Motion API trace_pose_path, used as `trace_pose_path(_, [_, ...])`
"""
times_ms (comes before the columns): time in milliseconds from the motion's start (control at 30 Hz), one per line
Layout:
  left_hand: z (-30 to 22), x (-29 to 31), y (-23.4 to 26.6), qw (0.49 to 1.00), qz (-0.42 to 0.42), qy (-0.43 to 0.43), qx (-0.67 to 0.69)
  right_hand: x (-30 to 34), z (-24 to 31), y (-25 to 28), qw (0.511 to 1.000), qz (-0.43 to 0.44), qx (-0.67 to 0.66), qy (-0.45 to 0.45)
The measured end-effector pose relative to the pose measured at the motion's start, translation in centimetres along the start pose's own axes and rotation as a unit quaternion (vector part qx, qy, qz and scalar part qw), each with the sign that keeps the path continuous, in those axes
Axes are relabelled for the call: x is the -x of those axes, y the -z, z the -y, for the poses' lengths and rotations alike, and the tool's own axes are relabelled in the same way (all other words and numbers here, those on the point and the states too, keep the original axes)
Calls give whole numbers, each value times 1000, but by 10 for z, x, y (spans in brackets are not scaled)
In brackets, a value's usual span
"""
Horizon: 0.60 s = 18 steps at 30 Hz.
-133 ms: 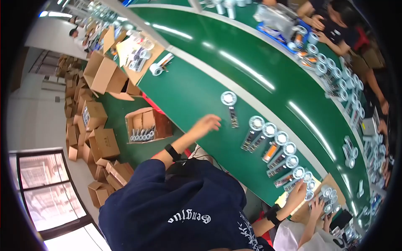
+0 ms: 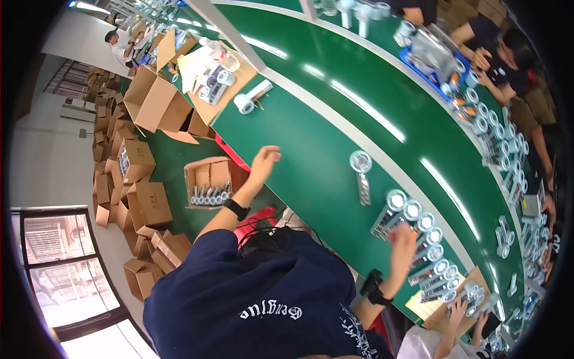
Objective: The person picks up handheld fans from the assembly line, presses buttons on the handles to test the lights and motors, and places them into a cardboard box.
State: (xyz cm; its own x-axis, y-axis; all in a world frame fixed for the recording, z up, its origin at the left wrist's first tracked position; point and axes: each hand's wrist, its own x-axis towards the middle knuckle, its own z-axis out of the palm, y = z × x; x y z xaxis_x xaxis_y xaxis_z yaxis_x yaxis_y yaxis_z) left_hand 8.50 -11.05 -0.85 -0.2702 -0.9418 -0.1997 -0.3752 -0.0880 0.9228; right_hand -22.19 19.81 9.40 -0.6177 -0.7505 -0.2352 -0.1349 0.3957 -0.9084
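Note:
My left hand point(image 2: 264, 165) hovers over the left part of the green table, fingers loosely apart and nothing in them. Over the row of ring-headed devices hangs my right hand point(image 2: 402, 248), blurred by motion; whether it grips one cannot be made out. Each device has a pale-blue round head and a long flat body, like a shower head or handheld fan. One lone device point(image 2: 361, 173) lies between the hands, apart from the row. The row's upper device point(image 2: 396, 201) has its ring toward the belt; several more run down to the right, partly hidden by my right hand.
A white rail point(image 2: 323, 113) divides my table from the green belt point(image 2: 359, 96). Another device point(image 2: 245, 103) lies at the far left, beside a cardboard sheet point(image 2: 224, 93) with parts. An open carton point(image 2: 209, 170) stands left, below table height. A co-worker's hands point(image 2: 457, 314) work at the right.
My left hand has moved left, away from the lone device. My right hand has come up from the row's lower end to its middle. The view has shifted, so the table appears displaced.

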Motion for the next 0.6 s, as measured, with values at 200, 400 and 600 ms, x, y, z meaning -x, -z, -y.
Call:
trace_pose_path(200, [82, -125, 204, 935, -254, -46, -243, -83, 103, -272, 957, 276, -48, 78])
trace_pose_path(400, [65, -216, 269, 896, -320, -59, -301, -162, 148, -428, 896, 404, -182, -33])
trace_pose_path(600, [75, -259, 305, 909, -252, -101, -315, -191, 142, -647, 925, 274, -228, -132])
